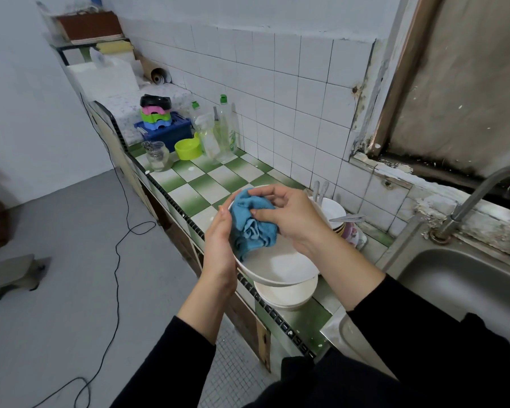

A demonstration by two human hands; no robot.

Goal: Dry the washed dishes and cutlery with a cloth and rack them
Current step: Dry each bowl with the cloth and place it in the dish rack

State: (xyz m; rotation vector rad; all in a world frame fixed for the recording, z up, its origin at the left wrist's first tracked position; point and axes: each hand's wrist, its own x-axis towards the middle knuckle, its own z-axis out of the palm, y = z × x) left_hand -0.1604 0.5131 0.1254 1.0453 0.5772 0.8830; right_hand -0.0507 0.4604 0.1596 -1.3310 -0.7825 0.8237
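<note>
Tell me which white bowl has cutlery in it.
The far bowl by the tiled wall, beyond the right hand: handles stick up from it. The held bowl carries only the blue cloth.

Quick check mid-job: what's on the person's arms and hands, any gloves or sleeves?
No gloves: the left hand and right hand are bare, no ring or watch visible. The left sleeve and right sleeve are plain black, ending partway up the forearms.
</note>
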